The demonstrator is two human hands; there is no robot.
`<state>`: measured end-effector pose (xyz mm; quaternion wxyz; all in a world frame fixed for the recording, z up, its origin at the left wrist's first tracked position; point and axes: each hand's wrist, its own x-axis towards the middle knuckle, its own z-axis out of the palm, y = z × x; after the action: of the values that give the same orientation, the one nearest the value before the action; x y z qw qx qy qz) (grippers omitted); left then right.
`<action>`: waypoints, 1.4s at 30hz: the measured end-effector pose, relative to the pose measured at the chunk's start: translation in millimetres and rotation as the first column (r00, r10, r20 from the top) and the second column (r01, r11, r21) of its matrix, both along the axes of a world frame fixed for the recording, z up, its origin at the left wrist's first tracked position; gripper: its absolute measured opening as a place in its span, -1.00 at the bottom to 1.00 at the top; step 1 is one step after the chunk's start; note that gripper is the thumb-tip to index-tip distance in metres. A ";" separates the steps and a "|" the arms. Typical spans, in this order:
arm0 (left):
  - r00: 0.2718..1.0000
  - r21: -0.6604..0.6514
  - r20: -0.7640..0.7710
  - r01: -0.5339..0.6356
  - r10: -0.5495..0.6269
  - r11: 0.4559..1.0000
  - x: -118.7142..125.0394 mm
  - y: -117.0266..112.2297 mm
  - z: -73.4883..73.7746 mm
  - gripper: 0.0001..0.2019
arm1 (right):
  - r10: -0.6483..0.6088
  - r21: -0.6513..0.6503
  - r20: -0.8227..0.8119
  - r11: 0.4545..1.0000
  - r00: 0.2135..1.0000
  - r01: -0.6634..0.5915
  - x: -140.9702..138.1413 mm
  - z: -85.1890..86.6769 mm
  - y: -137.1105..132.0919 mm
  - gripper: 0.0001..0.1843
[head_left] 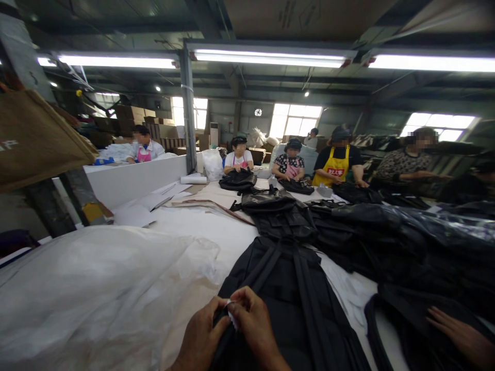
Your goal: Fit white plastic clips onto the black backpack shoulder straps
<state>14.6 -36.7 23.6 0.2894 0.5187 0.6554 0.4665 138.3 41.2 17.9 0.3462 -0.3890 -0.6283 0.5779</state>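
Note:
A black backpack (284, 288) with two long straps lies on the white-covered table in front of me. Over its near left edge, my left hand (203, 332) is closed, thumb and forefinger pinching what looks like the bag's edge. Close against it, my right hand (255, 322) pinches a small white piece (232, 315) with a zigzag edge, perhaps paper or a label. The fingertips of both hands nearly meet at this piece, and the fingers partly hide it.
A co-worker's hand (460, 332) rests on another black bag (410, 314) at right. Black bags (367, 237) are heaped beyond. Thin white plastic sheeting (88, 288) covers the left side. Several people work across the table, near a metal post (188, 113).

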 end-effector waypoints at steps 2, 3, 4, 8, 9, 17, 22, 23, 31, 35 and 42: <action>1.000 0.012 -0.010 0.002 -0.002 1.000 1.1 -0.7 0.8 -0.80 | 0.014 0.021 0.041 1.000 0.999 -0.015 1.3 1.3 -1.1 -0.87; 1.000 0.014 -0.011 0.002 -0.001 1.000 1.6 -0.8 1.2 -0.80 | 0.029 0.027 0.046 0.999 0.999 -0.030 2.1 1.9 -1.4 -0.89; 1.000 0.015 -0.012 0.001 -0.001 1.000 2.0 -0.8 1.3 -0.80 | 0.049 0.029 0.039 0.998 0.998 -0.051 2.9 2.4 -1.7 -0.89; 1.000 0.005 -0.024 0.014 -0.014 1.000 2.1 -0.3 -0.7 -0.80 | 0.112 -0.018 -0.034 0.993 0.993 -0.113 5.8 2.3 -0.6 -0.82; 0.999 0.000 -0.033 0.019 -0.019 1.000 1.9 -0.2 -1.9 -0.80 | 0.117 -0.035 -0.044 0.992 0.992 -0.119 6.2 1.8 0.1 -0.80; 0.993 -0.021 -0.104 0.054 -0.056 0.998 3.0 -2.9 -7.2 -0.75 | 0.081 -0.102 -0.052 0.991 0.995 -0.086 6.2 -2.3 5.8 -0.74; 0.989 0.004 -0.125 0.086 -0.085 0.996 1.9 -2.2 -4.5 -0.77 | 0.121 -0.138 -0.013 0.983 0.993 -0.122 5.8 -5.1 11.5 -0.69; 0.989 0.006 -0.125 0.086 -0.085 0.996 1.4 -2.1 -4.1 -0.77 | 0.140 -0.162 -0.025 0.976 0.990 -0.143 6.3 -4.6 12.7 -0.66; 0.987 0.002 -0.131 0.096 -0.095 0.995 3.5 -3.6 -2.2 -0.80 | 0.227 -0.240 -0.015 0.945 0.974 -0.224 11.7 9.9 18.1 -0.57; 0.988 0.007 -0.127 0.093 -0.091 0.996 3.2 -4.4 0.2 -0.80 | 0.233 -0.166 0.077 0.962 0.969 -0.218 10.8 12.9 17.9 -0.69; 0.985 -0.019 -0.121 0.123 -0.125 0.992 9.3 -8.6 3.9 -0.81 | 0.125 0.168 0.347 0.967 0.929 -0.193 16.1 36.0 17.4 -0.89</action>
<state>23.9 -45.3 27.5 0.2801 0.5845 0.6410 0.4112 154.3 58.6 53.9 0.2239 -0.3923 -0.7621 0.4638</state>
